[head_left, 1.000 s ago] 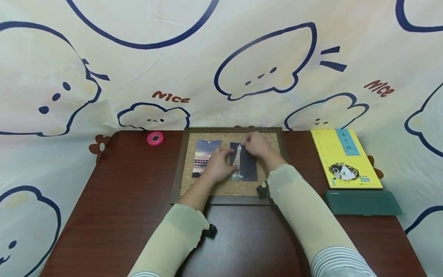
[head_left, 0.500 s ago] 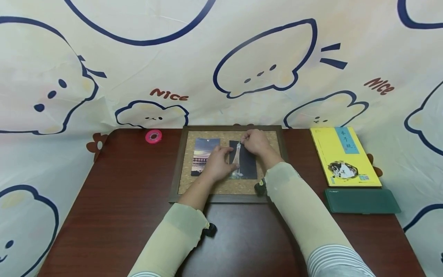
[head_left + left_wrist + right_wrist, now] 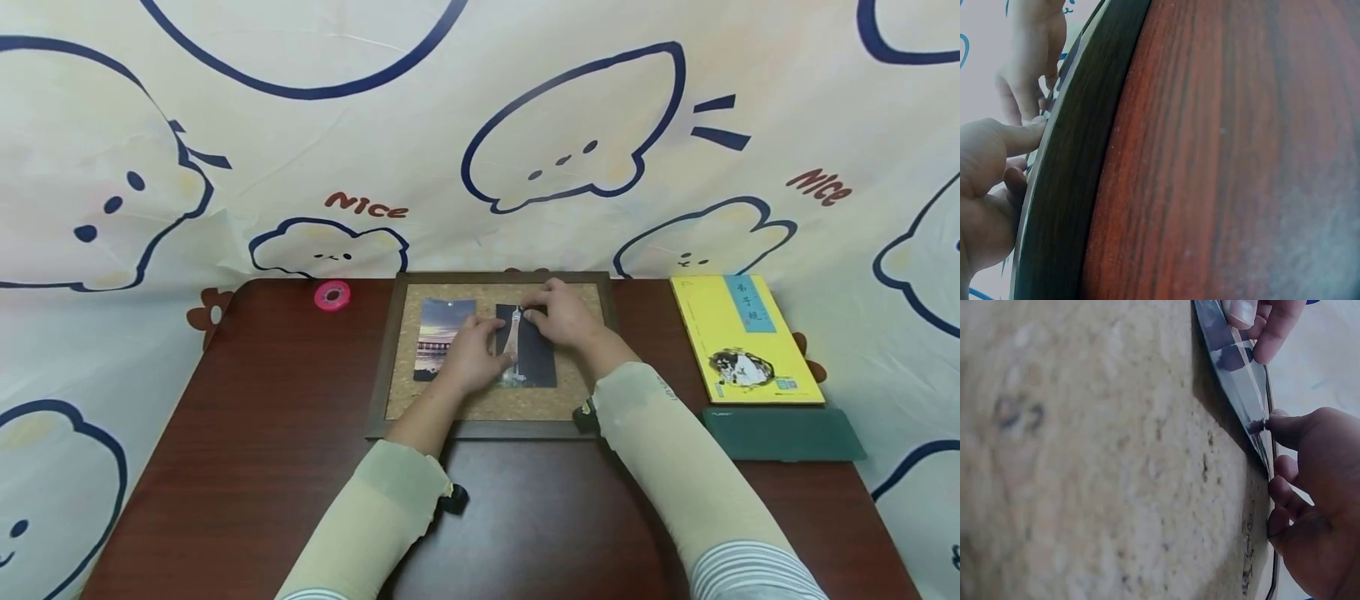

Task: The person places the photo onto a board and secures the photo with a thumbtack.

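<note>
A cork board in a dark wooden frame (image 3: 378, 375) lies at the back middle of the table. On it are a sunset photo (image 3: 438, 333) and a dark tower photo (image 3: 534, 362) side by side. My left hand (image 3: 472, 354) rests on the tower photo's left half, one finger (image 3: 1019, 134) stretched out flat beside the frame edge (image 3: 1079, 187). My right hand (image 3: 562, 317) is at the photo's top edge. Its index fingertip (image 3: 1275, 425) presses on a small dark spot at the edge of the tower photo (image 3: 1238, 369). I cannot tell if that spot is a pin.
A pink tape roll (image 3: 333, 295) sits at the back left of the reddish-brown table (image 3: 262, 433). A yellow book (image 3: 742, 337) lies at the right, with a dark green flat case (image 3: 780, 433) in front of it. A cartoon-print cloth (image 3: 480, 133) hangs behind.
My right hand and forearm have shifted slightly right, its fingers going from a pinch above the photo's top edge to pressing on it. The left hand has stayed put.
</note>
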### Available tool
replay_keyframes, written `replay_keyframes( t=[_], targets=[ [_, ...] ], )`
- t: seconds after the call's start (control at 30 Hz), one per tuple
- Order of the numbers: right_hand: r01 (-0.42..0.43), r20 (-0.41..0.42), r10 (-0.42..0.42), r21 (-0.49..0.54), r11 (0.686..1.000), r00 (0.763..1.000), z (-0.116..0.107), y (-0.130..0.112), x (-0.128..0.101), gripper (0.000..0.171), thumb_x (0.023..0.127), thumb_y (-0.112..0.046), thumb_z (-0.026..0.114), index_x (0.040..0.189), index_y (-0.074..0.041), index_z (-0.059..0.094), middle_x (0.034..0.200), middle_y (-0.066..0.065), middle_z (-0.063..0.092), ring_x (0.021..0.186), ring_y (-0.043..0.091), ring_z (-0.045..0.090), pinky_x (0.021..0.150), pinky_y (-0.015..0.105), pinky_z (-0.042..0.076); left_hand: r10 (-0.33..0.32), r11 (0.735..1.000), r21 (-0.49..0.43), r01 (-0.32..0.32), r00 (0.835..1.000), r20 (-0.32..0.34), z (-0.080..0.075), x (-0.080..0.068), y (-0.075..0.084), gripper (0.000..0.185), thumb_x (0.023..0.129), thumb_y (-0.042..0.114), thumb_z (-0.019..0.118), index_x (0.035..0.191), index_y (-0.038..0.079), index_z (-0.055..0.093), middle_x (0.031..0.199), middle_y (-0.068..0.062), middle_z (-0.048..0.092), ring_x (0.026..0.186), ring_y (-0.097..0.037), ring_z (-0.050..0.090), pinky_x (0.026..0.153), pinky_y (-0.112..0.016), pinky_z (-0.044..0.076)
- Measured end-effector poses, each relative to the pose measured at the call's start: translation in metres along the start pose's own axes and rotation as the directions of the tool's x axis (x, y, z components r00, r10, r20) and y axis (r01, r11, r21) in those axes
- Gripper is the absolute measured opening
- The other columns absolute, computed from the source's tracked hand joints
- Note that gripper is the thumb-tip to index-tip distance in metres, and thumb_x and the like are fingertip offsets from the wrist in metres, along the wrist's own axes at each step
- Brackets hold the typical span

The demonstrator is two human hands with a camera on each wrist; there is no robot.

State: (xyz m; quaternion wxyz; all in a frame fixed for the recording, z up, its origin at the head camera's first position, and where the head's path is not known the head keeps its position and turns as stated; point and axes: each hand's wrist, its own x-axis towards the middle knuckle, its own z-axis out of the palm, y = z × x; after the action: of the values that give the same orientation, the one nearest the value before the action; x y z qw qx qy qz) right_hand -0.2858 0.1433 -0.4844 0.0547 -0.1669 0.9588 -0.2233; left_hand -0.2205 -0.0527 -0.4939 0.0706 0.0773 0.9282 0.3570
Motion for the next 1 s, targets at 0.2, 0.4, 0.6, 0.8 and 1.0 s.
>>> replay_keyframes(
  t=[0.2,0.4,0.6,0.8,1.0],
  targets=[
    [0.000,0.030,0.001,-0.038,0.999,1.000,-0.001,-0.002,0.001,0.026,0.096,-0.029,0.060,0.120,-0.026,0.068,0.121,0.004,0.049,0.103,0.024,0.052,0.081,0.039,0.048,-0.002,1.000,0.009,0.002,1.000,-0.002,0.001,0.001,0.002,0.065,0.079,0.038,0.078,0.136,0.017,0.054,0.128,-0.006,0.046,0.089,-0.019,0.054,0.083,-0.040,0.048],
    [0.006,0.046,-0.005,-0.022,1.000,0.999,-0.002,-0.002,0.003,0.027,0.095,-0.028,0.061,0.121,-0.024,0.068,0.124,0.006,0.050,0.109,0.026,0.053,0.087,0.042,0.047,-0.006,1.000,0.005,0.006,1.000,0.002,0.000,0.001,0.002,0.065,0.079,0.039,0.078,0.136,0.018,0.054,0.128,-0.006,0.046,0.082,-0.017,0.055,0.079,-0.039,0.048],
    [-0.015,0.036,0.014,0.029,0.999,0.999,0.000,0.005,0.000,0.032,0.094,-0.034,0.062,0.125,-0.027,0.065,0.127,0.007,0.049,0.113,0.027,0.050,0.090,0.045,0.045,0.012,1.000,0.004,-0.012,1.000,0.009,-0.002,0.004,-0.001,0.066,0.078,0.040,0.078,0.136,0.018,0.054,0.131,-0.007,0.047,0.098,-0.022,0.057,0.087,-0.042,0.048],
    [-0.015,-0.010,0.017,0.124,0.992,1.000,0.000,0.012,-0.010,0.043,0.091,-0.037,0.066,0.132,-0.026,0.059,0.126,0.008,0.050,0.112,0.027,0.049,0.092,0.047,0.042,0.037,0.998,-0.045,-0.037,0.999,0.004,-0.005,0.005,-0.005,0.063,0.078,0.037,0.079,0.134,0.018,0.057,0.121,-0.007,0.051,0.092,-0.021,0.055,0.079,-0.039,0.049],
    [-0.002,-0.044,0.014,0.250,0.968,0.999,-0.004,0.018,-0.025,0.048,0.091,-0.031,0.067,0.136,-0.021,0.055,0.136,0.010,0.045,0.119,0.029,0.048,0.097,0.050,0.041,0.073,0.988,-0.135,-0.075,0.997,-0.017,-0.007,0.002,-0.012,0.060,0.079,0.033,0.079,0.133,0.018,0.057,0.113,-0.003,0.052,0.078,-0.016,0.054,0.065,-0.032,0.048]
  ],
)
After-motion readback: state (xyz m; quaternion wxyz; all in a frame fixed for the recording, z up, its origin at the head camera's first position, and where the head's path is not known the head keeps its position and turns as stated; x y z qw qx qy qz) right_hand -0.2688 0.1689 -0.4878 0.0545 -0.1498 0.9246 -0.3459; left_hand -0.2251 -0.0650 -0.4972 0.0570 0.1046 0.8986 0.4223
